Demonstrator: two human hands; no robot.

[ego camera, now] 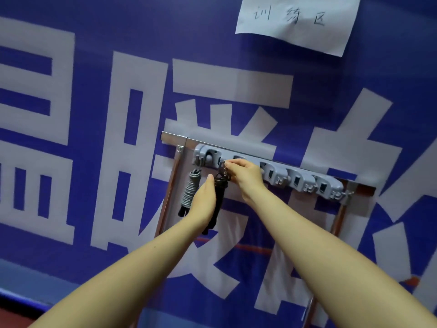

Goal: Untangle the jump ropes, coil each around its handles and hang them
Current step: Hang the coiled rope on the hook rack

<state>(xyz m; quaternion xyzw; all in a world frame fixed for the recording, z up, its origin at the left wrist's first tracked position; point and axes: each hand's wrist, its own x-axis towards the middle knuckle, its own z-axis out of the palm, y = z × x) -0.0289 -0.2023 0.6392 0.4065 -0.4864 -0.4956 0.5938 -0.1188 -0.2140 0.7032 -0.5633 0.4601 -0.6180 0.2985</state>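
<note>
A grey hook rack (305,178) is fixed to a metal frame on the blue wall. A grey jump rope (191,191), coiled round black handles, hangs from the rack's leftmost hook. Beside it a black jump rope bundle (218,202) hangs just below the second hook. My right hand (246,174) pinches the top of the black bundle at that hook. My left hand (204,200) lies flat against the bundle's left side, fingers straight and pointing up.
Several free hooks (333,192) line the rack to the right. The metal frame (170,185) runs down both sides. A white paper sign (295,20) with handwriting is stuck on the wall above.
</note>
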